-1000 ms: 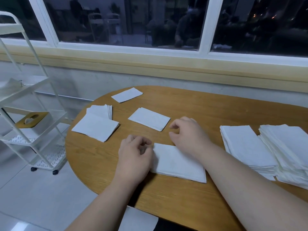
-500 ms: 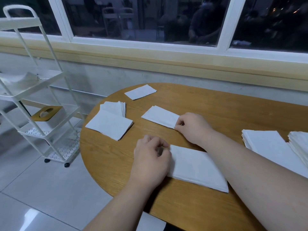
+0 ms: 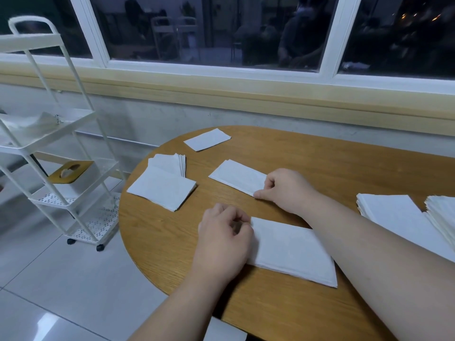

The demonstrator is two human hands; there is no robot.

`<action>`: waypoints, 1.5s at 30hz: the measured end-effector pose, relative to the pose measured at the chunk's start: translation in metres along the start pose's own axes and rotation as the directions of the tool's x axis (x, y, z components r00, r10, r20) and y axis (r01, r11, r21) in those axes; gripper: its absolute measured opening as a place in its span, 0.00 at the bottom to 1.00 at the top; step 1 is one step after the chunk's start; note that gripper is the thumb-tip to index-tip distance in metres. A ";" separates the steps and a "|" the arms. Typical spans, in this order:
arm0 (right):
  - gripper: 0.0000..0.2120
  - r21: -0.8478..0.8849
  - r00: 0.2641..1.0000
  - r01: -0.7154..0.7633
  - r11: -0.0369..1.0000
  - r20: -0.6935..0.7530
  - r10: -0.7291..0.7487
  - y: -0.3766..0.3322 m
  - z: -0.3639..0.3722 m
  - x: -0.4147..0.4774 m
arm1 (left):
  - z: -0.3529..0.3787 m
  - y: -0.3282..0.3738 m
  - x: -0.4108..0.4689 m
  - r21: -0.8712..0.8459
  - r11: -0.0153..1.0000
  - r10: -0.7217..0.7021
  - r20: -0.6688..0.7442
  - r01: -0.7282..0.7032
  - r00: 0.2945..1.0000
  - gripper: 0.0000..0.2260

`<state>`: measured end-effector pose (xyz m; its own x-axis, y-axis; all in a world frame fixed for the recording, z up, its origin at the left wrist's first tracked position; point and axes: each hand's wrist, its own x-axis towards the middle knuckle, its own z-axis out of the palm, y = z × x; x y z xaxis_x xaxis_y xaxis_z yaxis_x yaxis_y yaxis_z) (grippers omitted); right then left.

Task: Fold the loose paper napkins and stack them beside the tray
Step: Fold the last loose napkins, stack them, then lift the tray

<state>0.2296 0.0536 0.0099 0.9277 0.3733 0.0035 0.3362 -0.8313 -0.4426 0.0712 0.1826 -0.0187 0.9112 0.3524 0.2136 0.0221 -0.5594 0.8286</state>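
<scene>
- The wooden tabletop (image 3: 344, 168) is carrying all the white paper napkins; it is standing under a dark window.
- A white wheeled cart (image 3: 53, 201) is standing on the floor to the left, apart from the tabletop.
- Two thick napkin piles (image 3: 398, 217) are lying side by side at the right edge of the view.
- A folded near napkin (image 3: 293, 254) is lying close to the front edge. The left hand (image 3: 222, 239) is resting over its left end with the fingers curled; I cannot tell if they are pinching the paper.
- A small folded stack (image 3: 162, 188) is sitting at the left side of the tabletop, slightly fanned at the back.
- A middle napkin (image 3: 237, 176) is lying flat between the stack and the right hand (image 3: 286, 190), whose fingers are pinching its near right corner.
- One far napkin (image 3: 207, 139) is lying alone near the wall.
</scene>
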 end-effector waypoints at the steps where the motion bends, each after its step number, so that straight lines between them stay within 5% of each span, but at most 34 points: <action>1: 0.15 0.022 1.000 -0.014 1.000 -0.008 0.015 0.000 0.000 0.001 | 0.000 0.000 0.000 0.003 1.000 0.001 0.001 -0.001 1.000 0.08; 12: 0.10 -0.103 0.979 -0.187 0.977 -0.103 0.176 0.009 0.005 0.033 | 0.000 -0.002 0.000 0.010 1.000 0.010 0.015 -0.010 1.000 0.06; 17: 0.09 -0.003 0.969 -0.235 0.972 -0.078 0.234 0.005 0.002 0.039 | 0.001 -0.001 0.001 0.010 1.000 0.008 0.012 -0.008 1.000 0.05; 26: 0.04 0.217 0.952 -0.208 0.954 -0.178 0.249 0.018 0.000 0.038 | 0.000 0.000 0.001 0.021 1.000 -0.001 0.014 0.001 1.000 0.08; 37: 0.12 0.193 0.954 -0.214 0.958 -0.170 0.248 0.025 -0.002 0.040 | 0.002 -0.001 0.001 0.034 0.999 0.011 0.009 -0.011 1.000 0.08; 45: 0.07 0.120 0.949 -0.211 0.970 -0.211 0.232 0.022 0.001 0.036 | 0.002 -0.002 0.002 0.035 0.999 0.014 0.017 -0.015 1.000 0.08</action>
<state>0.2703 0.0487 -0.0006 0.9932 0.0743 0.0898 0.1111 -0.8358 -0.5376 0.0740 0.1825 -0.0210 0.9181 0.3318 0.2166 0.0229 -0.5902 0.8069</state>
